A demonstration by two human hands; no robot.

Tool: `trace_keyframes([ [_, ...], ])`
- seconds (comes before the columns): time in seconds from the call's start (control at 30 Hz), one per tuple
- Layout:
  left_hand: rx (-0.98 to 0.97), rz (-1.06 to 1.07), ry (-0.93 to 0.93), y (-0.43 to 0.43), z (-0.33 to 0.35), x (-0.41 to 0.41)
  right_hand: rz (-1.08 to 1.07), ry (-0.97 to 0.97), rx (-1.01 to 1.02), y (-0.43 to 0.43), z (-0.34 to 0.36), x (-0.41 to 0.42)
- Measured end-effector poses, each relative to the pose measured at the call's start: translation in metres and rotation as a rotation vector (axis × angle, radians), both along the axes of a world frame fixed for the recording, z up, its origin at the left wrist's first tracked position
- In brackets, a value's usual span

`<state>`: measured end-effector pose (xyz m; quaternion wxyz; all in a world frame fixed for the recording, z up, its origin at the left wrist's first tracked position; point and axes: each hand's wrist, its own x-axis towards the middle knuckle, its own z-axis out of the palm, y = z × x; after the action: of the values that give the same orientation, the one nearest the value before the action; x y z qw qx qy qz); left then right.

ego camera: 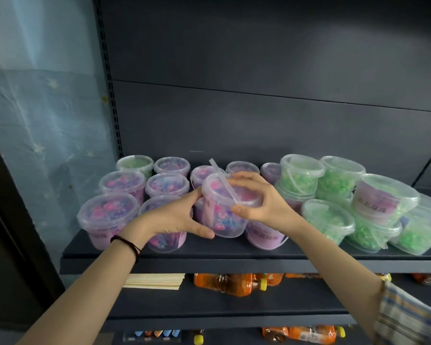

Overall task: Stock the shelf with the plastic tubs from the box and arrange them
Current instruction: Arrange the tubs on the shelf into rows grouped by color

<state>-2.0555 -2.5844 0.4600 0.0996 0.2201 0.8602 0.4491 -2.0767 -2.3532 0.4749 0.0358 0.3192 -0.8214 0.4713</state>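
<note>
Holding 1 clear tub (224, 220) of pink and purple bits in both hands, raised just above the front row of the shelf (234, 253), between the purple tubs (110, 215) on the left and the green tubs (326, 217) on the right. Gripping its left wall with the left hand (174, 217), fingers curled round the far side, thumb hooked under the front of the base. Pinching the lid rim with the right hand (261, 205), thumb on the near edge, fingers arched over the far edge. Standing close to upright, long axis near vertical, lid up and tipped slightly toward the camera, base down. Thin clear handle (222, 180) raised, slanting up and back to the left across the lid. Hard to tell whether touching the tubs just beside it. Purple tubs lined up in rows, lids up; green tubs stacked 2 high. Dark bands (128, 245) round the left wrist, checked sleeve (408, 317) on the right arm. On the lower shelf (234, 307), packs of orange bottles (227, 285) and a bundle of wooden sticks (154, 281).
</note>
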Motion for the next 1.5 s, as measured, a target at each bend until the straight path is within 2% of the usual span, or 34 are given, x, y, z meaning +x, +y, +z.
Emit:
trace_keyframes([
  [0.1, 0.288, 0.039, -0.068, 0.003, 0.001, 0.012, 0.064, 0.019, 0.041, -0.002, -0.004, 0.006],
  [0.17, 0.404, 0.099, -0.068, 0.007, -0.004, 0.020, 0.093, 0.029, 0.056, 0.001, -0.006, 0.009],
  [0.37, 0.553, 0.432, 0.058, 0.038, -0.050, 0.047, 0.052, 0.076, 0.084, 0.026, -0.012, 0.011],
  [0.53, 0.550, 0.674, 0.225, 0.062, -0.079, 0.052, 0.023, 0.280, 0.159, 0.023, -0.033, 0.023],
  [0.63, 0.566, 0.636, 0.226, 0.065, -0.085, 0.053, 0.055, 0.342, 0.215, 0.021, -0.046, 0.028],
  [0.83, 0.618, 0.401, 0.082, 0.052, -0.105, 0.057, -0.054, 0.452, 0.331, 0.033, -0.060, 0.021],
  [0.93, 0.681, 0.430, 0.064, 0.049, -0.104, 0.061, -0.066, 0.510, 0.408, 0.033, -0.058, 0.019],
  [1.03, 0.649, 0.470, 0.107, 0.044, -0.098, 0.061, -0.082, 0.487, 0.449, 0.028, -0.053, 0.030],
  [1.27, 0.373, 0.508, 0.285, 0.038, -0.100, 0.060, -0.124, 0.450, 0.501, 0.009, -0.065, 0.034],
  [1.5, 0.326, 0.555, 0.339, 0.040, -0.103, 0.055, -0.146, 0.427, 0.554, 0.007, -0.059, 0.025],
])
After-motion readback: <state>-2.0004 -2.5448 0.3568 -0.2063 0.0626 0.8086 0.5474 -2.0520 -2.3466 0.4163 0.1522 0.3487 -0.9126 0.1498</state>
